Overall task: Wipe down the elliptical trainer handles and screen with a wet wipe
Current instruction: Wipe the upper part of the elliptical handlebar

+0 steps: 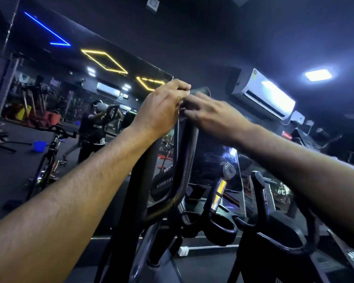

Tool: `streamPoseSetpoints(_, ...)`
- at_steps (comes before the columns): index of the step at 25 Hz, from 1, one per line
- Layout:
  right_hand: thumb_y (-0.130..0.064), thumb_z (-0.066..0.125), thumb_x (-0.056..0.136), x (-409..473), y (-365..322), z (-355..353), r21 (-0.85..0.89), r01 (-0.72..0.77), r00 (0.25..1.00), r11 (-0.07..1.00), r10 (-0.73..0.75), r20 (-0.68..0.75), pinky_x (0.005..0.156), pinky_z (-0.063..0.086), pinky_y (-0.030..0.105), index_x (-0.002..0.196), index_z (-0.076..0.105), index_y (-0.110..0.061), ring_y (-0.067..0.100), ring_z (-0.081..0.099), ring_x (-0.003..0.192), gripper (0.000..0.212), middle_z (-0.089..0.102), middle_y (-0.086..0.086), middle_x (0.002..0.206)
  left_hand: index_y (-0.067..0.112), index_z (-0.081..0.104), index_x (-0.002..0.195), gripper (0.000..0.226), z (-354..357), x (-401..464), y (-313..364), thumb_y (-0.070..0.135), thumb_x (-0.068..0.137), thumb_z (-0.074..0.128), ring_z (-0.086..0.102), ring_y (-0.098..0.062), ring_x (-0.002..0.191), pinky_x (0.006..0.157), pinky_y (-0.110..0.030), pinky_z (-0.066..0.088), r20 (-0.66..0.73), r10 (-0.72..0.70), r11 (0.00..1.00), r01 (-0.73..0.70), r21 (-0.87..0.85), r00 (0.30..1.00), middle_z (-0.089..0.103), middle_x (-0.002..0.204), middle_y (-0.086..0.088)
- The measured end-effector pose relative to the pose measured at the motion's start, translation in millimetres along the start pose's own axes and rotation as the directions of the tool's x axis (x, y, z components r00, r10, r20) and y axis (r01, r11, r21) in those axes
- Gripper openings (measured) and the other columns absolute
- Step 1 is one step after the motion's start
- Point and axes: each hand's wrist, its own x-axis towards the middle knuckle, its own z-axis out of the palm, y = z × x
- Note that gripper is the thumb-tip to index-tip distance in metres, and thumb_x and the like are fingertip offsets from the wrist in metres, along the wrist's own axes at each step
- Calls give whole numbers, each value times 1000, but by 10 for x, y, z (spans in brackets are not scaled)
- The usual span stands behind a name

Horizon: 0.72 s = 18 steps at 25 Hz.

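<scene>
Dim gym walls, a long mirror (59, 103) at 10 o'clock and a wall air conditioner (264, 92) at 2 o'clock frame the elliptical trainer, with neon ceiling strips glowing in the mirror's reflection.

Both hands meet at the top of the left moving handle (187, 152), a black curved bar whose long axis runs from about 6 o'clock near the frame up to 12 o'clock, where its tip hooks toward 1 o'clock. The left hand (161, 108) curls its grip over the top of the bar, fingers closed around something pale and thin at the fingertips, probably the wet wipe, though it is too small and blurred to be sure. The right hand (211, 117) comes in from 3 o'clock, fingers loosely extended and touching the bar just below the tip, holding nothing that shows. The left hand sits nearer the tip.

Below, at 5 o'clock, two round cup holders (221, 226) appear empty. The right handle (261, 193) stands well apart at 4 o'clock, and the console screen (219, 160) lies between the handles; both likely wait their turn.
</scene>
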Motion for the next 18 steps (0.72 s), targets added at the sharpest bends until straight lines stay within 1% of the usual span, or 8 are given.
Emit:
streamPoseSetpoints(1,-5,49,89,34,117,6,-56,73,997,996,-74,-29,57,55,36,93,72,-5,31,57,101,24,65,18,108,2,68,133,32,0,-6,1,5,102,61,60,-25,128,109,-37,51,-3,6,1000,-6,7,1000,62,142,-8)
streamPoseSetpoints(3,-7,42,90,54,198,97,-195,221,975,955,-222,17,67,49,31,83,70,-7,29,57,103,29,68,12,95,3,67,134,31,1,-9,-5,5,106,54,60,-23,129,110,-34,49,-19,-13,1000,13,0,1000,62,142,-6)
streamPoseSetpoints(4,-7,39,89,40,174,133,-237,239,971,942,-233,52,73,43,34,78,69,-9,29,61,97,32,69,8,88,3,67,135,32,6,-7,-13,6,107,52,60,-23,129,111,-33,48,-27,-19,1000,19,-2,999,62,143,-5)
streamPoseSetpoints(7,-5,29,86,-25,-16,105,-169,157,983,973,-137,126,65,40,31,68,61,-8,30,60,75,37,62,8,71,2,67,134,32,26,-10,-19,3,107,51,61,-22,127,109,-31,48,-32,-12,1000,12,-8,999,63,141,-4)
streamPoseSetpoints(10,-6,24,91,-119,-192,144,-153,25,997,988,-13,80,71,48,38,79,60,-4,32,54,83,38,62,15,83,2,67,134,33,26,-2,-23,0,105,52,61,-20,125,104,-18,41,-32,-14,1000,14,0,999,64,140,-4)
streamPoseSetpoints(12,-8,33,94,-216,-339,168,-111,38,997,993,-29,77,76,50,40,81,61,-3,32,53,87,31,63,16,87,2,68,134,33,34,-10,-32,-1,104,55,62,-20,122,103,-18,42,-32,-8,1000,8,0,999,64,139,-3)
streamPoseSetpoints(15,-9,57,89,-364,-674,178,-72,142,986,987,-135,98,80,45,36,79,63,-6,29,53,85,12,64,10,79,1,67,134,33,33,-11,-33,-2,103,56,64,-22,122,105,-23,45,-36,1,1000,0,20,999,64,139,-4)
streamPoseSetpoints(18,-6,63,87,-290,-595,100,-54,215,965,975,-203,166,77,51,38,81,63,-5,30,53,83,7,63,10,78,1,66,135,33,27,-22,7,0,104,55,62,-24,126,107,-26,43,-34,-5,999,6,33,999,63,141,-5)
